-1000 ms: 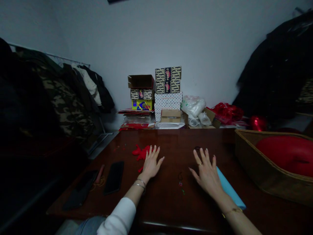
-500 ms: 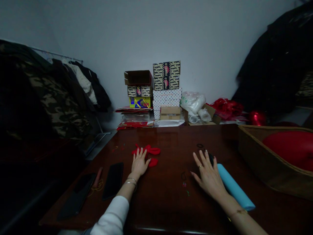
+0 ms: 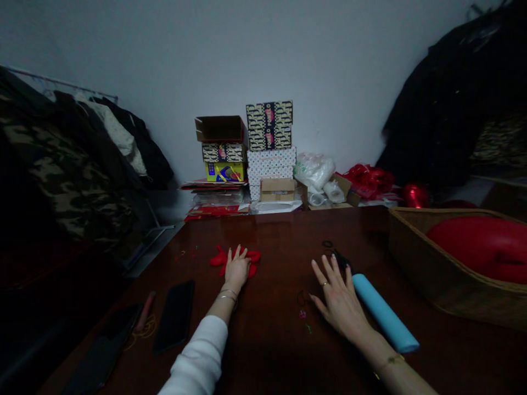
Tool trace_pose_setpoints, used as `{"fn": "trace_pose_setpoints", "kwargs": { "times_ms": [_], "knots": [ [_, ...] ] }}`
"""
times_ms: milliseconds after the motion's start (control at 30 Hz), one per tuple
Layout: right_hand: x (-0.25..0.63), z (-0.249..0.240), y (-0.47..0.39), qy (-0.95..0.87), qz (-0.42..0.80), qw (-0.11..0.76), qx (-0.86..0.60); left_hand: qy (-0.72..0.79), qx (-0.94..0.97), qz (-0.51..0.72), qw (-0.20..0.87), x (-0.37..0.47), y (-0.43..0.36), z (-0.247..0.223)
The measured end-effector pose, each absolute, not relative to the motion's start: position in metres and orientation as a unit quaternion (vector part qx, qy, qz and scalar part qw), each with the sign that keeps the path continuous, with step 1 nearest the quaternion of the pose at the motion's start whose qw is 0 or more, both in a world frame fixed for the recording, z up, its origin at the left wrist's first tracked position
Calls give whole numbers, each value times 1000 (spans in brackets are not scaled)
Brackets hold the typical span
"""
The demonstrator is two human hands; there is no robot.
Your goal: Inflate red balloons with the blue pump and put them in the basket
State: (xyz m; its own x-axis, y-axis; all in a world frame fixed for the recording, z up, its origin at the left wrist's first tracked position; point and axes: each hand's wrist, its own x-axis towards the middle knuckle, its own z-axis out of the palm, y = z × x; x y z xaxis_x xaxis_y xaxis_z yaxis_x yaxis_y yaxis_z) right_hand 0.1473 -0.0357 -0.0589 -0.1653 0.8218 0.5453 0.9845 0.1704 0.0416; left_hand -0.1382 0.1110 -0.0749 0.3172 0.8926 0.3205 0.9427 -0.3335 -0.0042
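Note:
My left hand lies over a red soft cloth item, perhaps a bow, and covers its middle. The fingers are spread and the thumb rests at its right side; whether it pinches the cloth is not clear. My right hand is spread palm down over the dark table, holding nothing. Close along its right side lies a light blue cylinder. A black object, partly hidden, is just beyond its fingertips. A small black loop lies farther out. Left of the thumb is a small pink-and-green trinket.
Two dark phone-like slabs lie on the left, with a reddish stick and yellowish bands between them. A woven basket holding a red rounded thing stands at right. Stacked boxes line the wall; clothes hang on both sides.
The view has turned slightly right. Relative to the red cloth, my left hand has moved right, and its thumb has drawn in. My right hand stays spread in about the same place.

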Motion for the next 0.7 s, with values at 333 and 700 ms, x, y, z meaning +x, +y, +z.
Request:
{"fn": "trace_pose_setpoints", "kwargs": {
  "times_ms": [333, 700],
  "knots": [
    [148, -57, -36, -730, -196, 223, -615, -580, -747, -316, -78, -114, 100, -27],
    [151, -48, -40, -721, -199, 238, -620, -523, -779, -256, -232, -79, 53, -10]
  ]
}}
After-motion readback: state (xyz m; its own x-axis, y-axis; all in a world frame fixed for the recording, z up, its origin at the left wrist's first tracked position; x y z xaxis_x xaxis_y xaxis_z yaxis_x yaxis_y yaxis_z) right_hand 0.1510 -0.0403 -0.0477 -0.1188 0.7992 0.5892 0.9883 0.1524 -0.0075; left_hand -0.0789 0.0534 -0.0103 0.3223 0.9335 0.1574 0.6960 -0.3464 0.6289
